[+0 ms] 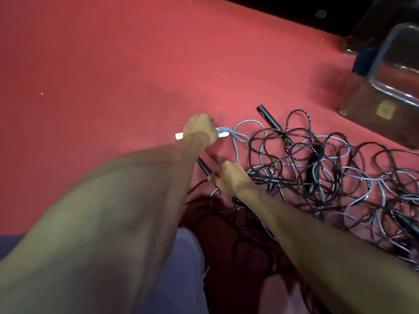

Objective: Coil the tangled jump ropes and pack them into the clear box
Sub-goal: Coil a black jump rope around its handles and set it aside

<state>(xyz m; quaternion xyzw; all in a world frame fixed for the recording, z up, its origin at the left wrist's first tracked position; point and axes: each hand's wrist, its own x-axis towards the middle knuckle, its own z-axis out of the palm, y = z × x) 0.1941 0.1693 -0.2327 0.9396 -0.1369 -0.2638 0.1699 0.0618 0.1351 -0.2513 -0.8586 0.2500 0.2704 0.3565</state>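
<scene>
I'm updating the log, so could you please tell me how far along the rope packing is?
Nothing looks done: the clear box seems to hold no rope. In hand: the left hand grips a white handle, the right hand a black handle. Left: the tangle uncoiled on the carpet.

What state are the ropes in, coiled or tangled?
Tangled: the jump ropes sprawl in overlapping loops on the red floor, outside the clear box.

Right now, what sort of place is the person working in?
Probably an indoor sports or play room, though uncertain: a red carpet-like floor, tangled jump ropes spread on it, and a clear box nearby.
</scene>
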